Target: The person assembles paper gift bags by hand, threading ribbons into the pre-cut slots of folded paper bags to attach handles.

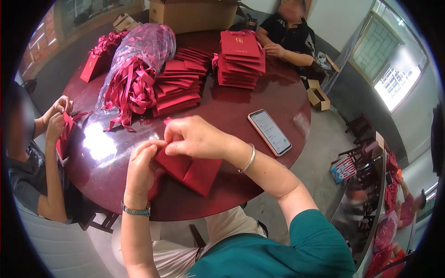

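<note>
A flat red paper gift bag [204, 173] lies at the near edge of the round table, under my hands. My left hand [141, 169] is closed at the bag's left end, thumb pressed against the fingers. My right hand [197, 136] pinches right beside it, fingertips almost touching the left ones. A small bit of red ribbon [167, 120] shows above the right fingers; the rest is hidden by the hand. Farther in lies a loose pile of red ribbons [132, 90], spilling from a clear plastic bag [150, 39].
Stacks of red bags [178, 85] and a taller stack [241, 60] stand across the dark red table [227, 109]. A phone [270, 132] lies to the right. One person [32, 171] at the left handles a red bag; another [292, 41] sits at the far side. Beyond is a cardboard box [192, 16].
</note>
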